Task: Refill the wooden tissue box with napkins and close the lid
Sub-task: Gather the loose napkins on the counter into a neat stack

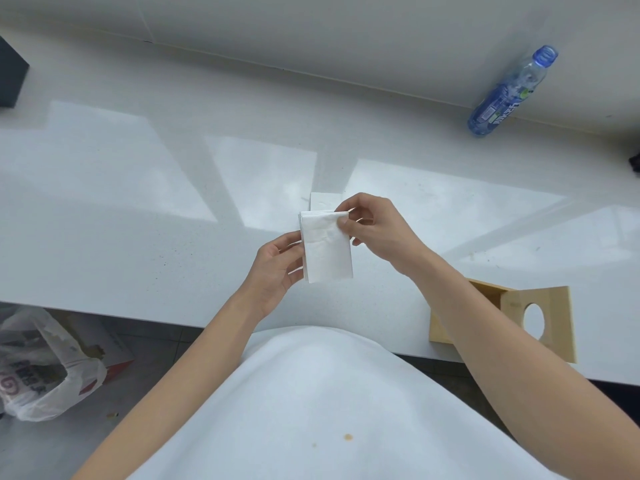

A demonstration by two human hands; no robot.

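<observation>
White napkins (327,251), a thin folded stack, sit above the table (138,209) at centre, left hand (277,271) cupping one edge, right hand (374,230) fingers pinching the top. At four o'clock the wooden tissue box (446,327) stands open, lid (550,320) raised; filling and closing remain undone, I judge.

A blue water bottle (512,93) stands on the white counter (104,202); a plastic bag (45,368) lies below.
</observation>
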